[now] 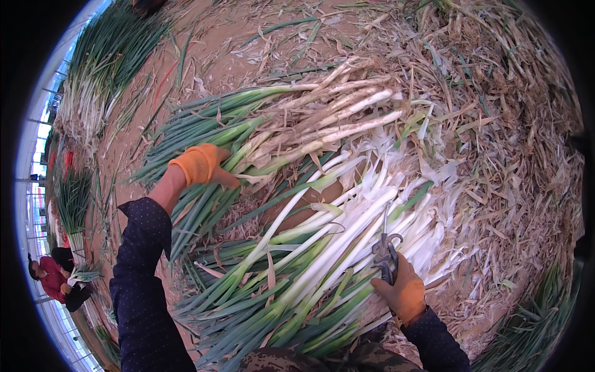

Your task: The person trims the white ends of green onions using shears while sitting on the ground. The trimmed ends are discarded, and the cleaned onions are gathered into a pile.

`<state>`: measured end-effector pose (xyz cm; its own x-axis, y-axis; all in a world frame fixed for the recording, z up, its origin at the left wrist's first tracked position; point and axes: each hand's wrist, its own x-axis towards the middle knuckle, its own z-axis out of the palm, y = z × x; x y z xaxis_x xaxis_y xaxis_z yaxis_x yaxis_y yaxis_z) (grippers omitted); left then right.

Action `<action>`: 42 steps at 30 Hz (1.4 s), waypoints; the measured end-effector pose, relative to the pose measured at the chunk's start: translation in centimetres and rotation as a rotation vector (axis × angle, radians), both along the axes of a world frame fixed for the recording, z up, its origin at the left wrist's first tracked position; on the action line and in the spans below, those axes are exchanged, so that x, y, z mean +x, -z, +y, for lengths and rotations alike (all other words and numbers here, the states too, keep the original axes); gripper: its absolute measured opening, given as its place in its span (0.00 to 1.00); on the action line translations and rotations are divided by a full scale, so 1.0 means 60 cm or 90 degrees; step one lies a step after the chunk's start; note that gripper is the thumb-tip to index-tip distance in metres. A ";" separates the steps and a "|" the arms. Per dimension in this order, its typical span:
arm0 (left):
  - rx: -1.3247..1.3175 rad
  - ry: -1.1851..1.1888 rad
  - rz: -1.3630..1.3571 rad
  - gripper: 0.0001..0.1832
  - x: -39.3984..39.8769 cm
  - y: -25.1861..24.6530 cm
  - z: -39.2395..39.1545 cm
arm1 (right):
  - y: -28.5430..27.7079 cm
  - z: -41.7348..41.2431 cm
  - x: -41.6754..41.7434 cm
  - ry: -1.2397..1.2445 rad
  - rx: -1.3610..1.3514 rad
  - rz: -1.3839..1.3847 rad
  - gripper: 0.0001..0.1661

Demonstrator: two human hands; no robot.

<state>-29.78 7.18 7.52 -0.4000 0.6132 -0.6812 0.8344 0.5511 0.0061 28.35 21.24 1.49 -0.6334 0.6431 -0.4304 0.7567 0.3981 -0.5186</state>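
Note:
My left hand [204, 165], in an orange work glove, rests on the green leaves of a pile of unpeeled long green onions [325, 118]. Its thumb and fingers straddle some stalks; how firmly they close is hidden. My right hand [403, 293], gloved the same way, grips a dark air blow gun [386, 255] with a thin metal nozzle pointing away from me. Beneath and beside the gun lie peeled green onions [320, 255], white shanks towards the upper right, leaves towards the lower left. Soil and dry brown skins cling to the unpeeled stalks.
Stripped skins and dry leaves [502, 186] are heaped along the right. Green onion bundles [107, 69] lie at the upper left, and more leaves [534, 316] at the lower right. Another person [58, 281] sits at the far left holding green onions. Bare soil [204, 56] shows between piles.

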 end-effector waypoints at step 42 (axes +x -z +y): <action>0.380 -0.047 0.092 0.48 0.386 0.069 -0.241 | -0.002 -0.012 0.034 -0.062 0.056 -0.114 0.54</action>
<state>-6.61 -7.29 3.40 -0.5188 0.8387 -0.1656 0.8093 0.5443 0.2210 30.39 20.51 1.63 -0.6131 0.6224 -0.4865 0.7891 0.5117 -0.3399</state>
